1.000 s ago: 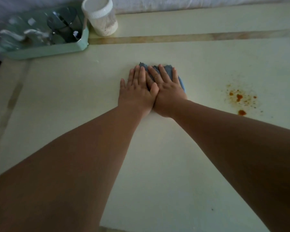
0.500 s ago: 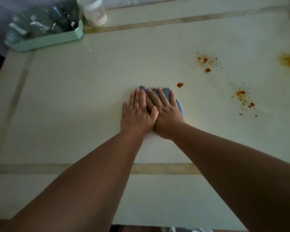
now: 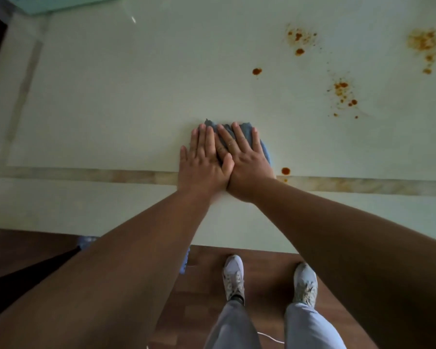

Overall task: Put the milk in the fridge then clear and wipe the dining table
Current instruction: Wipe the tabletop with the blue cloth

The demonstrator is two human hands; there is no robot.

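A folded blue cloth (image 3: 247, 133) lies on the pale dining table (image 3: 111, 96), close to the tan inlay stripe near the front edge. My left hand (image 3: 204, 162) and my right hand (image 3: 247, 165) press flat on it side by side, fingers stretched forward, the left thumb overlapping the right hand. Most of the cloth is hidden under my palms. Orange-brown sauce stains dot the table: one drop (image 3: 285, 170) just right of the cloth, another (image 3: 257, 71) ahead of it, and spattered patches (image 3: 341, 91) further right.
More stains sit at the far right (image 3: 423, 44) and the upper middle (image 3: 297, 39). A mint-green tray (image 3: 61, 2) shows at the top left corner. Below the table's front edge are the brown wood floor (image 3: 267, 293) and my white shoes (image 3: 233, 275).
Both hands have dragged the cloth toward me, from the table's middle to the near inlay stripe. The view has tilted down, so the floor and my shoes now show, and the jar has left view.
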